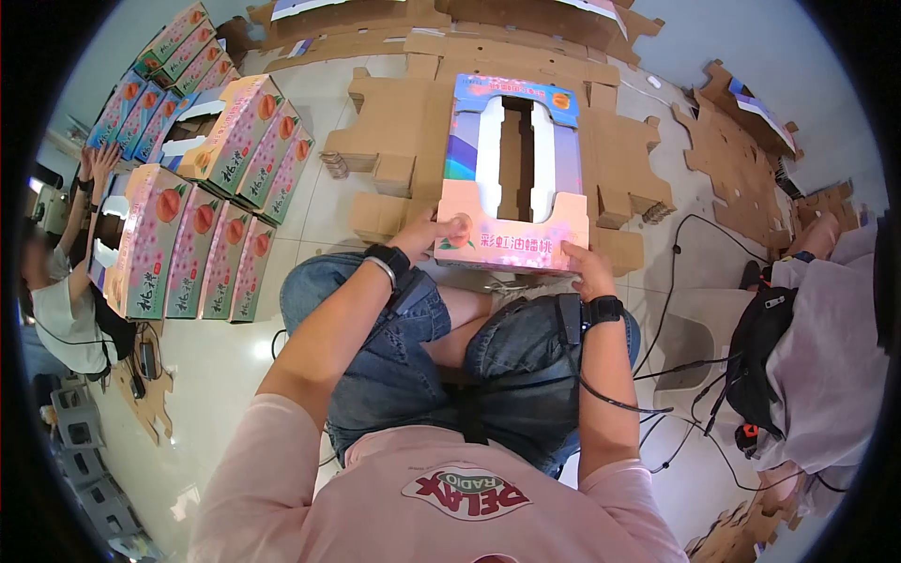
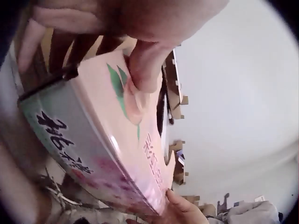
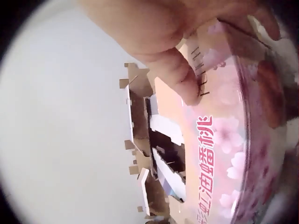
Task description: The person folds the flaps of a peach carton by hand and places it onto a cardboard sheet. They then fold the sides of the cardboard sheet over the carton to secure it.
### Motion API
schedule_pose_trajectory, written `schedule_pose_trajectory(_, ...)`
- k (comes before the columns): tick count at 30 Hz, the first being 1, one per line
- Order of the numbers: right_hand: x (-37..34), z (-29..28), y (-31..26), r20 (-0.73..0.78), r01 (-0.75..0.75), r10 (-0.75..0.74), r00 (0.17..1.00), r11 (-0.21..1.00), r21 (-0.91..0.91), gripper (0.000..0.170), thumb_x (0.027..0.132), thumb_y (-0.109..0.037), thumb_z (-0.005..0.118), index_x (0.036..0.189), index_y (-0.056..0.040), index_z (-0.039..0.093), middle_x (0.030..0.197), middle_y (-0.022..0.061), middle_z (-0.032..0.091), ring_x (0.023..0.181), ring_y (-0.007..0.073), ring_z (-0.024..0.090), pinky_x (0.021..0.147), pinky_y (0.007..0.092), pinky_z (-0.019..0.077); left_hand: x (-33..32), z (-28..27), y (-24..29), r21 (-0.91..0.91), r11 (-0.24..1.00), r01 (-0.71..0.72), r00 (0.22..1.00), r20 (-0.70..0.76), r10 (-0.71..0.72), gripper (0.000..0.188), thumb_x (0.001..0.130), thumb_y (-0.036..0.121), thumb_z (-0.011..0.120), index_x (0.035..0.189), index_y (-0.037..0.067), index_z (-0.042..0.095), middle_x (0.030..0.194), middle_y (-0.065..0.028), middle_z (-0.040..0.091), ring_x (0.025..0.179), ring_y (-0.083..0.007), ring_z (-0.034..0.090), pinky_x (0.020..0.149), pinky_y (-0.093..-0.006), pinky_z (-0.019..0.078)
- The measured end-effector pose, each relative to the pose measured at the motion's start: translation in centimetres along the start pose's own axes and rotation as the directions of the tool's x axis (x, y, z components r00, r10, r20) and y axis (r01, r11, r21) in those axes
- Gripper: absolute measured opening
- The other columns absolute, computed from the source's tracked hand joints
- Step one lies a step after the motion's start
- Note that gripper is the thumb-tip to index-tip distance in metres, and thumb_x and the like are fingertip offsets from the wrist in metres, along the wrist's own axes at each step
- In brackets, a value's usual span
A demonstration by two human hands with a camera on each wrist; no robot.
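A printed peach carton, pink at the near end and blue at the far end, is in front of my crossed legs. Its top has a long slot between two white-edged flaps. My left hand holds the near left corner, its thumb on the printed peach and the other fingers at the side. At the near right corner my right hand grips the carton, with the thumb lying on top by the printed lettering and the remaining fingers round the edge.
Flat brown cardboard sheets lie beneath and beyond the carton. Stacked peach cartons stand at the left, where another person's hands touch one. At right, black cables run across the floor near a person in a grey shirt.
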State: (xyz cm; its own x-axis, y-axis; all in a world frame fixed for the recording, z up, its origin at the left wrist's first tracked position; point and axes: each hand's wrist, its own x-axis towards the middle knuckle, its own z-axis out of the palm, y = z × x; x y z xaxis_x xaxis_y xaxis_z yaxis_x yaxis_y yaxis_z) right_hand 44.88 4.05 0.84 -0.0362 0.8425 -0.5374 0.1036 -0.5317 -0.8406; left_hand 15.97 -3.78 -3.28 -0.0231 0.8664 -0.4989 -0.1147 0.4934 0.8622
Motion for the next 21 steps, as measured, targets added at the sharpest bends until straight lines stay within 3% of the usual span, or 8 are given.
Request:
schedule_pose_trajectory(3,4.0,-0.9,2.7,-0.003,-0.180,0.181,0.983,0.974,-0.138,0.049,0.077,-0.018,0.067,0.117,0.0060,0.051,0.108,0.0127,0.062,0.094,0.0239,0.059,0.084,0.0341,0.0443,-0.6,0.0,0.7,0.044,0.987,0.154,0.988,-0.016,-0.154,0.059,0.082,0.043,0.064,0.128,0.011,0.044,0.120,-0.0093,0.054,0.113,-0.0250,0.050,0.089,-0.0501,0.0411)
schedule_pose_trajectory(5,5.8,-1.3,3.5,0.389,-0.164,0.120,0.913,0.983,0.081,0.042,0.079,-0.021,0.065,0.112,0.0032,0.055,0.102,0.0105,0.065,0.089,0.0222,0.061,0.083,0.0327,0.0444,-1.1,0.0,0.8,0.022,0.977,0.213,0.977,-0.026,-0.212,0.066,0.080,0.046,0.064,0.132,0.012,0.040,0.125,-0.0113,0.051,0.117,-0.0298,0.047,0.091,-0.0571,0.0378)
schedule_pose_trajectory(7,4.5,-1.3,2.2,0.407,-0.204,0.153,0.900,0.975,0.085,0.040,0.079,-0.022,0.065,0.111,0.0013,0.057,0.101,0.0103,0.065,0.088,0.0209,0.062,0.084,0.0324,0.0441,-1.7,-0.1,0.0,-0.111,0.987,0.116,0.993,0.005,-0.116,0.076,0.079,0.048,0.065,0.137,0.013,0.032,0.133,-0.0132,0.043,0.124,-0.0352,0.039,0.094,-0.0650,0.0304)
schedule_pose_trajectory(12,0.2,-0.3,-0.1,0.400,-0.246,0.180,0.899,0.962,0.120,0.038,0.079,-0.023,0.066,0.109,-0.0025,0.058,0.102,0.0090,0.065,0.093,0.0189,0.061,0.087,0.0315,0.0442,-2.5,-1.2,0.4,-0.133,0.981,0.142,0.988,0.076,-0.132,0.078,0.079,0.045,0.066,0.139,0.014,0.027,0.133,-0.0122,0.043,0.125,-0.0343,0.039,0.095,-0.0641,0.0314)
schedule_pose_trajectory(15,0.2,-0.8,0.0,0.322,-0.208,0.179,0.930,0.976,0.060,0.042,0.077,-0.028,0.069,0.110,-0.0055,0.057,0.097,0.0040,0.066,0.089,0.0167,0.061,0.077,0.0284,0.0458,-3.0,-1.9,0.7,-0.156,0.979,0.133,0.990,0.077,-0.122,0.074,0.080,0.040,0.066,0.139,0.013,0.029,0.132,-0.0114,0.044,0.121,-0.0327,0.043,0.092,-0.0622,0.0362)
schedule_pose_trajectory(17,0.8,-0.8,0.7,0.492,-0.133,0.021,0.870,0.972,0.195,0.051,0.076,-0.020,0.070,0.120,-0.0027,0.051,0.108,0.0087,0.061,0.100,0.0203,0.059,0.089,0.0312,0.0441,-3.0,-2.3,0.5,-0.169,0.977,0.131,0.990,0.082,-0.118,0.072,0.081,0.037,0.066,0.138,0.013,0.030,0.130,-0.0106,0.046,0.119,-0.0313,0.046,0.090,-0.0609,0.0390)
schedule_pose_trajectory(20,-0.2,-1.1,0.1,0.511,-0.094,-0.029,0.859,0.972,0.215,0.062,0.074,-0.012,0.070,0.129,-0.0002,0.042,0.118,0.0130,0.055,0.107,0.0240,0.055,0.096,0.0339,0.0415,-1.9,-2.6,-0.2,-0.280,0.958,0.061,0.996,0.078,-0.041,0.069,0.080,0.024,0.067,0.138,0.016,0.032,0.130,-0.0081,0.047,0.117,-0.0281,0.048,0.091,-0.0576,0.0399)
schedule_pose_trajectory(21,-0.4,-0.9,0.2,0.511,-0.096,-0.029,0.859,0.971,0.218,0.062,0.074,-0.012,0.070,0.129,-0.0002,0.042,0.118,0.0130,0.055,0.107,0.0240,0.055,0.096,0.0339,0.0415,-1.7,-2.7,-0.4,-0.332,0.942,-0.043,0.995,0.068,0.070,0.069,0.080,0.021,0.067,0.138,0.014,0.031,0.129,-0.0079,0.048,0.116,-0.0258,0.050,0.090,-0.0520,0.0430)
